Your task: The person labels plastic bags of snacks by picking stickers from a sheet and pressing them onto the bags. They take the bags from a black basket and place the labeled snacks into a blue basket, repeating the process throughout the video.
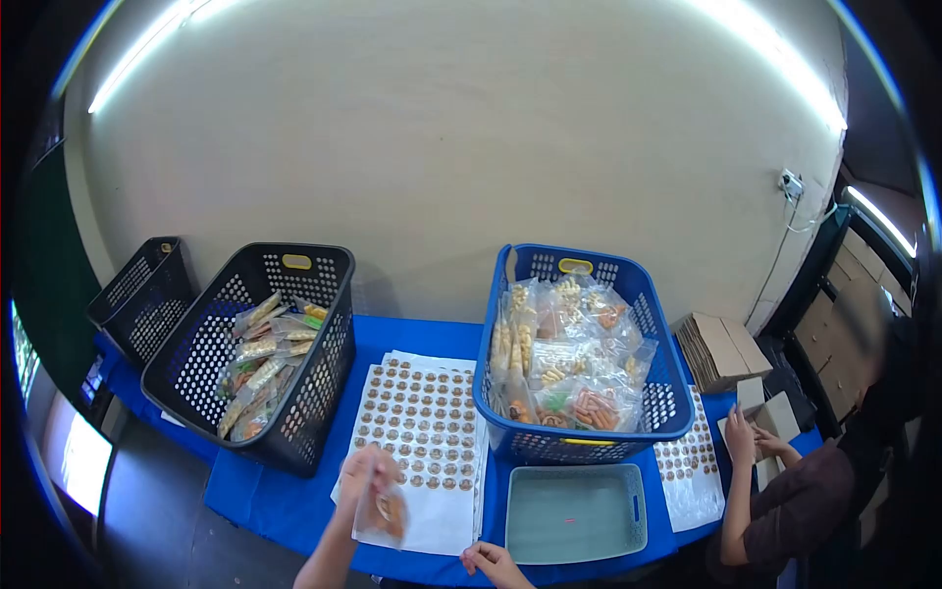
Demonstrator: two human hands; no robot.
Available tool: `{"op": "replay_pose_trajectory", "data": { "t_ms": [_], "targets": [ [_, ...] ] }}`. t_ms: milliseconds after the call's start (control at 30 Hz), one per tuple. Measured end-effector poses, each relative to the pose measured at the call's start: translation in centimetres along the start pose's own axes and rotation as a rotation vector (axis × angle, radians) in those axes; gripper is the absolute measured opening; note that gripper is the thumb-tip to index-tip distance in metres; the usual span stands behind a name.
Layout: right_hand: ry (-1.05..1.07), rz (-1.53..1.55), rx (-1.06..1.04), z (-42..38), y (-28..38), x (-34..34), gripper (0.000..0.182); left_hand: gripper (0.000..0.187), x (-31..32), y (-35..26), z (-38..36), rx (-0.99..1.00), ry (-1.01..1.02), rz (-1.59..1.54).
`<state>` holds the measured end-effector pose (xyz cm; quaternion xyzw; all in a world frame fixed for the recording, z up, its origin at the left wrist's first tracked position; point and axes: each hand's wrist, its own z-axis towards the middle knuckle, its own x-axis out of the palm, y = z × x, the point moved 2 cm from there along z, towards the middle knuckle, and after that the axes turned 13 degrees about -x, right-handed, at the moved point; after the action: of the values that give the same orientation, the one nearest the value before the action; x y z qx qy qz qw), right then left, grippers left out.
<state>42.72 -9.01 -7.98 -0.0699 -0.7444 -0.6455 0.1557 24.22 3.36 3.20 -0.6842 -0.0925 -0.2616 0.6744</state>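
My left hand (368, 473) grips the top of a small clear snack bag (389, 516) with orange-brown pieces inside. The bag hangs, slightly blurred, over the lower part of a sticker sheet (417, 422) printed with rows of small round brown labels. At the sheet's lower right corner is my right hand (493, 563), its thumb and fingertips pinched together. Whatever may be between those fingertips is too small to make out. Just right of this hand, a grey-green plastic tray (577, 558) lies on the blue cloth.
A blue basket (579, 450) full of snack bags stands behind the tray. To the left, a black basket (319, 393) holds more bags, with another black basket (147, 304) beyond. Another person (805, 491) handles an open carton (775, 417) at right, near flattened cartons (721, 353).
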Motion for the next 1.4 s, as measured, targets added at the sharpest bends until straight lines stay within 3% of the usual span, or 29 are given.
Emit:
{"op": "replay_pose_trajectory", "data": {
  "t_ms": [100,133,233,267,367,400,500,600,700,733,833,967,1100,1267,1400],
  "targets": [
    [-0.024,0.268,-0.044,0.0,0.3,-0.5,0.031,0.017,3.7,5.0,-0.1,-0.421,0.29,-0.577],
    [0.102,0.376,-0.029,0.1,-1.2,-1.6,0.044,0.015,4.2,7.2,0.1,-0.545,0.397,-0.68],
    [0.242,0.451,0.024,-0.1,2.0,-2.0,0.046,0.017,7.9,10.0,0.2,-0.78,0.47,-0.906],
    [0.167,0.378,-0.001,-0.3,1.5,-2.8,0.036,0.018,8.1,11.7,0.5,-0.771,0.582,-1.049],
    [-0.022,0.211,-0.074,-1.1,0.2,-5.2,0.03,0.028,9.9,11.8,0.6,-0.748,0.04,-0.697],
    [-0.065,0.189,-0.108,-1.5,0.6,-6.0,0.032,0.048,9.7,13.5,0.4,-0.624,0.106,-0.572],
    [-0.254,0.19,-0.214,-2.4,0.3,-8.9,0.032,0.058,8.7,18.3,-3.8,-0.868,0.171,-0.141],
    [-0.451,0.098,-0.275,-3.1,1.9,-10.1,0.031,0.057,8.8,20.6,-5.7,-0.65,0.256,-0.045],
    [-0.465,-0.111,-0.233,-3.8,1.7,-10.5,0.031,0.053,7.0,21.2,-5.9,-0.514,0.407,0.521],
    [-0.464,-0.132,-0.227,-4.0,1.8,-10.5,0.03,0.048,7.6,20.2,-5.3,-0.536,0.381,0.636],
    [-0.461,-0.138,-0.226,-4.0,2.1,-10.3,0.027,0.05,7.3,18.9,-3.2,-0.693,0.667,0.849],
    [-0.498,-0.041,-0.284,-3.4,2.9,-9.9,0.022,0.045,9.6,16.6,-3.0,-0.884,0.659,0.596],
    [-0.588,0.045,-0.354,-3.0,3.7,-10.2,0.018,0.041,10.5,16.5,-2.6,-0.827,0.598,0.585],
    [-0.347,0.186,-0.4,-3.0,3.6,-12.1,0.019,0.035,11.4,15.7,-2.8,-0.782,0.55,0.653],
    [-0.228,0.122,-0.273,-2.1,4.2,-11.6,0.019,0.032,11.3,13.3,-3.1,-0.734,0.508,0.758]
  ]
}}
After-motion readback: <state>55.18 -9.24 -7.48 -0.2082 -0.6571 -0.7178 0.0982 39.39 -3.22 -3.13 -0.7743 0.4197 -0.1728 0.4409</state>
